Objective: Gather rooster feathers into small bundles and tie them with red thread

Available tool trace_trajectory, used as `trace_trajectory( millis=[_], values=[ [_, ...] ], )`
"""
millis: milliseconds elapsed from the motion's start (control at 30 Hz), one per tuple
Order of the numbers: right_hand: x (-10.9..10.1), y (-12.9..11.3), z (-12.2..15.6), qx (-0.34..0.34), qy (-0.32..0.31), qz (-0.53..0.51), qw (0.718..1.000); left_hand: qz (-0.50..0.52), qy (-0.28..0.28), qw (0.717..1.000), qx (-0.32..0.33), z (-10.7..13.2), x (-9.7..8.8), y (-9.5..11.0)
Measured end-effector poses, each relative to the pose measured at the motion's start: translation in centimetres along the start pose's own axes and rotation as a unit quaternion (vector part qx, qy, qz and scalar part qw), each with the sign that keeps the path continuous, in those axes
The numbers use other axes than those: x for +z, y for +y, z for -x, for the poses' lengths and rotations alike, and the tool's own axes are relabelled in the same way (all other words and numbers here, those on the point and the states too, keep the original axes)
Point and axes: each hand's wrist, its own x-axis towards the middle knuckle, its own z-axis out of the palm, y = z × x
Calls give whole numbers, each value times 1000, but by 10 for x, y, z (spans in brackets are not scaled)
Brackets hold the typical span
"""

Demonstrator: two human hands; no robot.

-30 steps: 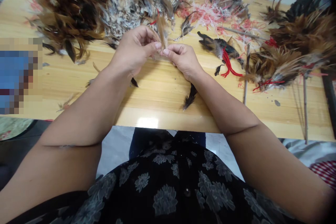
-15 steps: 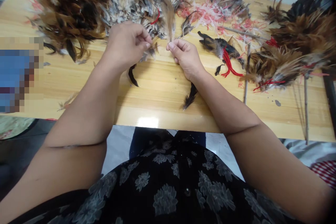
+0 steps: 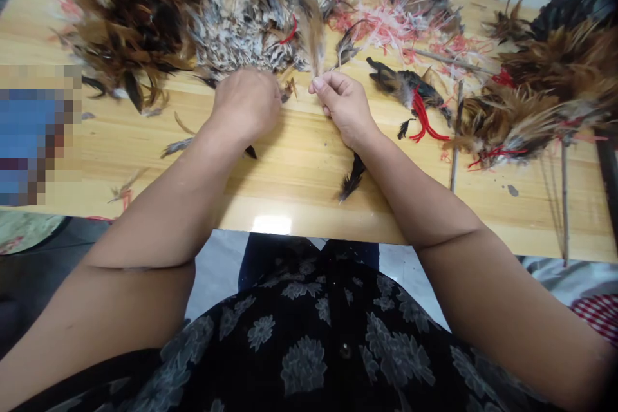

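Observation:
My right hand (image 3: 345,106) is closed, thumb against forefinger, on the base of a brown feather tuft (image 3: 315,35) that stands up from the fingers. My left hand (image 3: 248,103) is palm down to its left, fingers curled under and mostly hidden; whatever they hold is out of sight. By its fingertips shows a small brown feather (image 3: 288,89). Just beyond this hand spreads a heap of grey and white feathers (image 3: 241,29). Below my right wrist lies a black feather (image 3: 352,179).
A large brown feather pile (image 3: 140,19) covers the table's back left. Pink and white shreds (image 3: 381,26) lie at the back. To the right are red strands (image 3: 423,119), more brown feathers (image 3: 545,71) and thin sticks (image 3: 564,199). A blurred blue patch (image 3: 24,129) is at left.
My left hand has come down slightly toward me and turned, its fingers now tucked under. My right hand still pinches the feather tuft in nearly the same place.

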Motion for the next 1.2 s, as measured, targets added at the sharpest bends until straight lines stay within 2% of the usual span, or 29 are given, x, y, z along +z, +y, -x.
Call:
trace_trajectory(
  millis=[100,233,400,533,667,967,1200],
  values=[
    [0,-1,0,-1,4,6,1000,-30,-16,999,-29,1,-5,7],
    [-1,1,-1,-8,1,17,1000,10,-3,999,-31,0,-6,15],
    [-1,4,-3,-19,-5,22,1000,125,25,992,18,1,-7,12],
    [0,3,-2,-10,2,9,1000,219,16,975,37,-3,1,4],
    [0,1,2,-4,-2,-1,1000,297,-4,954,26,-9,14,-2],
    [1,4,1,-8,-12,-6,1000,370,-11,929,26,-5,25,6],
    [1,10,-1,4,-23,-11,1000,333,-20,943,7,-2,16,13]
  ],
)
